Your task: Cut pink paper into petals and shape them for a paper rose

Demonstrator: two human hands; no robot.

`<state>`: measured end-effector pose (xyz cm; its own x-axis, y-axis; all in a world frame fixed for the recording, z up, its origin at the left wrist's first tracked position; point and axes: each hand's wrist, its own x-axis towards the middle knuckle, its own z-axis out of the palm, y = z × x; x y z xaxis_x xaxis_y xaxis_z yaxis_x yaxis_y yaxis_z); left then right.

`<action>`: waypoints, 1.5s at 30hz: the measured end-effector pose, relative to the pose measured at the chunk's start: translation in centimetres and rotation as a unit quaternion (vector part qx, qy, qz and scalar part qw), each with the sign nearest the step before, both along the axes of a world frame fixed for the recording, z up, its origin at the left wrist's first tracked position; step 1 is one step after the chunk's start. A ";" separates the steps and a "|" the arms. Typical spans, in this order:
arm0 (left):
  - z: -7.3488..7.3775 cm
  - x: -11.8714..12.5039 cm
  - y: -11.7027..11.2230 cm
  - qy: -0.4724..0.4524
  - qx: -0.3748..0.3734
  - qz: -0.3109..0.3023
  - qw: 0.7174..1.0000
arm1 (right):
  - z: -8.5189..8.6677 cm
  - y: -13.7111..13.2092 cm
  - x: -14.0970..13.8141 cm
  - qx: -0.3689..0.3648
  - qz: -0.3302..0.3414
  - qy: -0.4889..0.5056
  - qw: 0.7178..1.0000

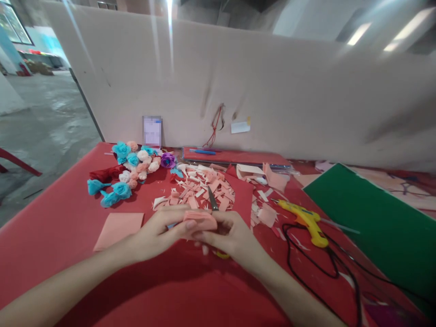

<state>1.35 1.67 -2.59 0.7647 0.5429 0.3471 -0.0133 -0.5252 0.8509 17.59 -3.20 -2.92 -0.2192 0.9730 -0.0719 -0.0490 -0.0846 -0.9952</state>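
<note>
My left hand [160,234] and my right hand [230,236] meet at the table's middle, both pinching a folded pink paper piece [200,220]. My right hand also grips scissors [213,202] whose blades point up and away; a yellow handle loop shows under the hand. Just beyond the hands lies a heap of pink paper scraps [200,190]. A flat pink paper square [119,229] lies left of my left hand.
Blue, pink, white and purple paper flowers [132,168] are clustered at the back left. A yellow glue gun [306,220] with a black cord [327,268] lies to the right. A green sheet [368,222] covers the right side. A pale board wall [272,91] stands behind the red table [61,218].
</note>
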 end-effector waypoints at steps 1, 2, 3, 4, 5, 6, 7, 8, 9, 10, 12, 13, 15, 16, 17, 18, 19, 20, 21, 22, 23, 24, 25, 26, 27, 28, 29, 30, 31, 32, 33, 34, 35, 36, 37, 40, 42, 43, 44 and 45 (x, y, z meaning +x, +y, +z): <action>-0.1 0.1 0.0 -0.007 0.007 0.004 1.000 | -0.1 0.0 -0.2 -0.002 -0.007 -0.001 1.000; -0.3 0.3 0.0 -0.015 0.011 0.011 1.000 | -0.2 0.0 -0.3 -0.005 -0.014 -0.001 1.000; -0.5 0.4 -0.1 -0.024 0.012 0.019 0.999 | -0.3 0.0 -0.5 -0.009 -0.023 -0.001 1.000; -0.9 0.5 -0.1 -0.031 0.006 0.032 0.999 | -0.4 -0.1 -0.6 -0.010 -0.035 0.001 0.999; -1.2 0.6 -0.2 -0.034 -0.006 0.048 0.998 | -0.4 -0.1 -0.8 -0.009 -0.046 0.001 0.999; -1.7 0.6 -0.2 -0.037 -0.025 0.068 0.997 | -0.4 -0.2 -0.9 -0.006 -0.058 0.003 0.998; -2.1 0.7 -0.3 -0.035 -0.053 0.085 0.994 | -0.5 -0.3 -1.0 -0.004 -0.065 0.003 0.998; -2.5 0.7 -0.4 -0.033 -0.083 0.096 0.991 | -0.6 -0.3 -1.1 -0.004 -0.068 0.003 0.998; -2.9 0.6 -0.5 -0.029 -0.114 0.101 0.988 | -0.7 -0.4 -1.2 -0.005 -0.066 0.004 0.998; -3.2 0.5 -0.5 -0.025 -0.139 0.100 0.985 | -0.8 -0.4 -1.4 -0.008 -0.059 0.005 0.998; -3.7 0.2 -0.7 -0.010 -0.169 0.084 0.982 | -1.1 -0.4 -1.7 -0.016 -0.043 0.007 0.999; -3.9 -0.1 -0.8 0.002 -0.174 0.070 0.982 | -1.4 -0.4 -1.9 -0.020 -0.035 0.009 0.999; -4.1 -0.5 -0.9 0.020 -0.173 0.044 0.984 | -1.9 -0.4 -2.5 -0.029 -0.026 0.013 0.999; -4.2 -0.7 -1.0 0.028 -0.170 0.034 0.985 | -2.3 -0.4 -2.7 -0.034 -0.023 0.015 0.999; -4.3 -0.8 -1.0 0.033 -0.165 0.029 0.985 | -2.6 -0.4 -3.0 -0.040 -0.021 0.017 0.999; -4.4 -0.9 -1.0 0.038 -0.157 0.027 0.986 | -2.9 -0.4 -3.2 -0.045 -0.019 0.017 0.999; -4.5 -1.0 -1.1 0.043 -0.146 0.029 0.988 | -3.2 -0.4 -3.3 -0.049 -0.015 0.015 0.999; -4.6 -1.1 -1.0 0.048 -0.130 0.035 0.990 | -3.4 -0.4 -3.4 -0.052 -0.011 0.009 0.999; -4.8 -1.2 -1.0 0.053 -0.110 0.047 0.991 | -3.5 -0.4 -3.4 -0.053 -0.007 0.000 0.999; -5.0 -1.3 -1.0 0.058 -0.089 0.064 0.992 | -3.6 -0.4 -3.2 -0.051 -0.006 -0.011 0.999; -5.1 -1.4 -1.0 0.062 -0.069 0.080 0.992 | -3.6 -0.4 -3.0 -0.047 -0.009 -0.023 0.999; -5.2 -1.4 -1.1 0.066 -0.054 0.089 0.992 | -3.6 -0.4 -2.8 -0.041 -0.011 -0.035 0.998; -5.2 -1.5 -1.1 0.067 -0.044 0.094 0.992 | -3.5 -0.5 -2.5 -0.032 -0.015 -0.046 0.998; -5.2 -1.5 -1.2 0.067 -0.040 0.089 0.993 | -3.4 -0.6 -2.3 -0.022 -0.018 -0.058 0.998; -5.2 -1.5 -1.3 0.064 -0.039 0.079 0.994 | -3.3 -0.7 -2.1 -0.012 -0.020 -0.069 0.997; -5.1 -1.5 -1.4 0.061 -0.041 0.066 0.995 | -3.3 -0.9 -1.9 -0.002 -0.024 -0.080 0.997; -5.1 -1.5 -1.5 0.056 -0.043 0.057 0.996 | -3.3 -1.1 -1.8 0.003 -0.029 -0.087 0.996; -5.2 -1.5 -1.6 0.050 -0.043 0.052 0.997 | -3.4 -1.3 -1.8 0.005 -0.039 -0.091 0.995; -5.3 -1.5 -1.7 0.044 -0.041 0.047 0.997 | -3.5 -1.5 -1.9 0.002 -0.051 -0.087 0.995; -5.5 -1.5 -1.8 0.038 -0.038 0.045 0.998 | -3.6 -1.8 -2.0 -0.006 -0.060 -0.078 0.995; -5.8 -1.6 -1.8 0.029 -0.036 0.045 0.998 | -3.8 -2.0 -2.2 -0.014 -0.066 -0.064 0.996; -6.1 -1.6 -1.9 0.018 -0.037 0.045 0.998 | -4.0 -2.2 -2.4 -0.023 -0.070 -0.047 0.996; -6.4 -1.7 -1.9 0.007 -0.041 0.045 0.998 | -4.2 -2.4 -2.5 -0.030 -0.074 -0.029 0.996; -6.7 -1.7 -1.9 -0.004 -0.050 0.046 0.998 | -4.4 -2.5 -2.7 -0.036 -0.079 -0.014 0.996; -6.8 -1.7 -1.9 -0.012 -0.060 0.044 0.997 | -4.6 -2.6 -2.8 -0.042 -0.087 0.000 0.995; -6.8 -1.4 -1.9 -0.010 -0.084 0.020 0.996 | -5.1 -2.7 -3.1 -0.053 -0.111 0.029 0.992; -6.5 -1.1 -1.9 0.001 -0.089 0.008 0.996 | -5.3 -2.7 -3.1 -0.058 -0.117 0.048 0.990; -6.3 -1.0 -2.0 0.005 -0.092 0.005 0.996 | -5.4 -2.7 -3.2 -0.062 -0.118 0.057 0.989; -6.2 -0.9 -2.0 0.009 -0.096 0.005 0.995 | -5.5 -2.7 -3.1 -0.067 -0.120 0.064 0.989; -6.0 -0.9 -2.0 0.013 -0.099 0.006 0.995 | -5.5 -2.7 -3.1 -0.070 -0.121 0.066 0.988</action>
